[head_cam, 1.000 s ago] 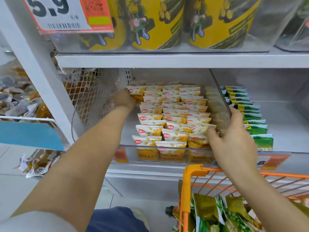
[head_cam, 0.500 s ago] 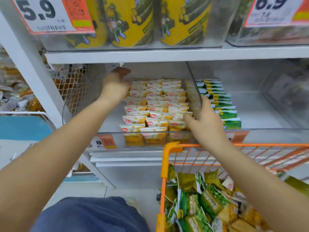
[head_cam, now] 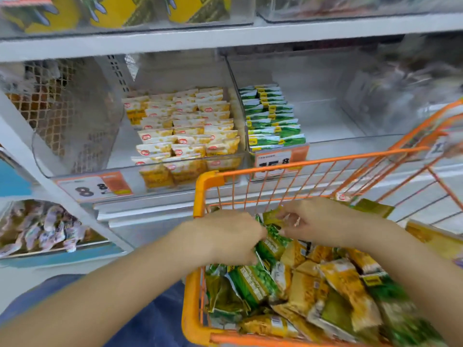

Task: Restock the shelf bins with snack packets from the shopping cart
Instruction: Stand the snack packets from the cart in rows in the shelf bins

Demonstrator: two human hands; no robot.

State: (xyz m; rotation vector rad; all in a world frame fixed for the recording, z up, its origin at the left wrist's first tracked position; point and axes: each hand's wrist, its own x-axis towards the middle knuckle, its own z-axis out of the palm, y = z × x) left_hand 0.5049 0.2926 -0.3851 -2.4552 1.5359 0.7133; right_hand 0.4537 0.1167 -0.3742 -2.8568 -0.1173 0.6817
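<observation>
Inside orange cart point(head_cam: 205, 182): both hands point(head_cam: 225, 236) point(head_cam: 318, 221) pinching green packets point(head_cam: 271, 242); bin point(head_cam: 190, 169) holds yellow packets.

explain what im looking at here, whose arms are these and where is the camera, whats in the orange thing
There is no machine here. The arms belong to a person wearing a camera on their head, so the one picture looks forward and down, as their own eyes would.

Both hands reach into an orange shopping cart full of loose green and yellow snack packets. The left hand curls its fingers round the green packets at the top of the pile. The right hand pinches an olive-green packet by its edge. The picture is blurred there, so the exact grip is hard to read.

Behind the cart is a white store shelf with clear bins. One bin holds neat rows of yellow-and-white packets; the next holds a single row of green packets, with bare space beside it.
</observation>
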